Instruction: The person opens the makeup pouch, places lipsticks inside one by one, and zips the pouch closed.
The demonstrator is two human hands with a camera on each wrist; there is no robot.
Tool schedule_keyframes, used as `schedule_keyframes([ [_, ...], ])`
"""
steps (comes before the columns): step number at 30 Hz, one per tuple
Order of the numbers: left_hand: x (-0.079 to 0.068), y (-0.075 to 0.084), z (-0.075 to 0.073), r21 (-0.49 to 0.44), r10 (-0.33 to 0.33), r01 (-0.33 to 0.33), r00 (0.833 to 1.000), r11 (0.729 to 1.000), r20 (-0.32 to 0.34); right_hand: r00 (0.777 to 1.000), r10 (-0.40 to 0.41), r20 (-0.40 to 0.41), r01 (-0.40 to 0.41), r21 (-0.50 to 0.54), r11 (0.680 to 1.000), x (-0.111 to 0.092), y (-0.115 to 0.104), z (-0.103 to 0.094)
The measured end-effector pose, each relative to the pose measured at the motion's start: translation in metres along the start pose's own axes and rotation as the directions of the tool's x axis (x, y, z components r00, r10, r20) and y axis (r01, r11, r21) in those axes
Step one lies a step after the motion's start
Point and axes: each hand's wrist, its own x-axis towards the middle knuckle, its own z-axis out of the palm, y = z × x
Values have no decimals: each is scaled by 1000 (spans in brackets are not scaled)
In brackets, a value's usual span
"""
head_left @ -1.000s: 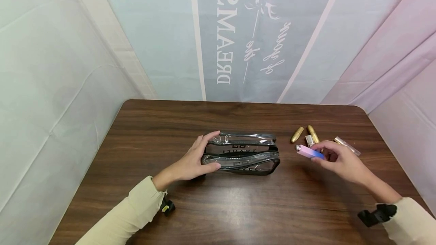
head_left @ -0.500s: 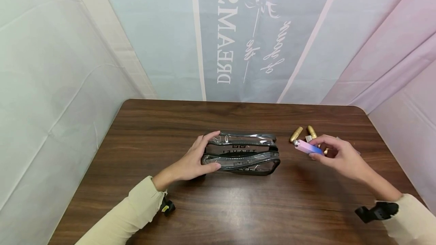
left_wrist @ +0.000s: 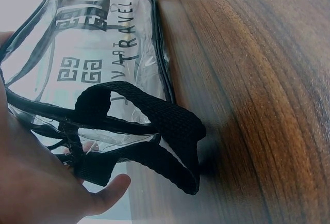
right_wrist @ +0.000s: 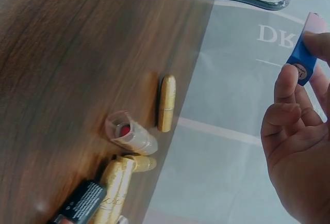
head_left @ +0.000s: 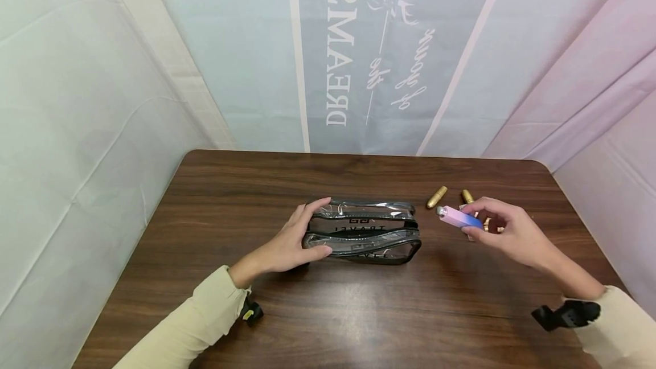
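A clear pouch with black trim and TRAVEL lettering (head_left: 381, 240) stands on the table with its top parted. My left hand (head_left: 292, 242) holds its left end, thumb on the near rim and fingers on the far rim. A black strap loop (left_wrist: 175, 131) hangs off that end in the left wrist view. My right hand (head_left: 517, 239) pinches a pink-and-blue lipstick tube (head_left: 457, 217) between thumb and fingers, raised to the right of the pouch. Its silver end points left, and a round label shows on its blue end in the right wrist view.
Near the right hand lie a gold bullet-shaped tube (head_left: 437, 197), another gold tube (head_left: 467, 196), a clear-capped lipstick (right_wrist: 135, 136) and a black tube (right_wrist: 82, 201). The wooden table (head_left: 230, 187) ends at a fabric backdrop (head_left: 256, 73).
My right hand has moved slightly left with the lipstick tube. The leftmost gold tube has shifted left and a little farther back. The left hand and pouch have stayed put.
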Motion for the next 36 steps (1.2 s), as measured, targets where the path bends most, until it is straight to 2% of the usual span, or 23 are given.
schedule_keyframes([
  [8,2,2,-2,-3,14,-14,1000,1000,2,1000,4,8,-4,-11,1000,11,-10,-1],
  [12,2,3,-2,-5,15,-15,1000,1000,3,1000,5,4,-5,-12,1000,19,-22,0],
  [18,3,4,-3,-7,8,-8,1000,1000,3,999,-48,25,48,7,999,34,-50,0],
  [22,4,5,-3,-1,18,-18,1000,1000,-6,996,-74,43,73,33,997,42,-60,0],
  [31,7,5,-5,-13,1,-1,1000,1000,0,992,-93,88,86,79,993,55,-64,5],
  [36,8,8,-6,-16,9,-9,1000,1000,-5,987,-122,108,113,88,990,62,-52,14],
])
